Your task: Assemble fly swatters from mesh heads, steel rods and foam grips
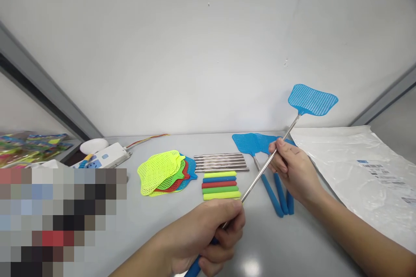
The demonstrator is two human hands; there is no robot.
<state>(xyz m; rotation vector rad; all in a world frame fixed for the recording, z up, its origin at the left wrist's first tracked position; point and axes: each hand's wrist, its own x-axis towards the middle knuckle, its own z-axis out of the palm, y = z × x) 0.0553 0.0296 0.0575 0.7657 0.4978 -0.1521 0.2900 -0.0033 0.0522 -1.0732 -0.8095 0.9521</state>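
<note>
A fly swatter (pixel 312 100) with a blue perforated head, a thin metal rod and a blue handle is held slantwise above the table, head up at the right. My left hand (pixel 216 229) is closed around its lower end, where rod and handle meet. Higher up, my right hand (pixel 290 166) pinches the rod. Behind the right hand lie several blue fly swatters (pixel 248 143), heads away from me. Further left are loose swatter heads (pixel 160 171) in yellow, green, red and blue, a row of metal rods (pixel 221 162), and several coloured handles (pixel 220 185) side by side.
A white plastic package (pixel 351 160) with printed labels covers the table's right side. At the back left sit a power strip (pixel 112 156) and a white round object (pixel 94 146). Colourful packets (pixel 35 145) lie beyond the divider. The lower left is pixelated. A pale wall panel (pixel 208 52) stands behind.
</note>
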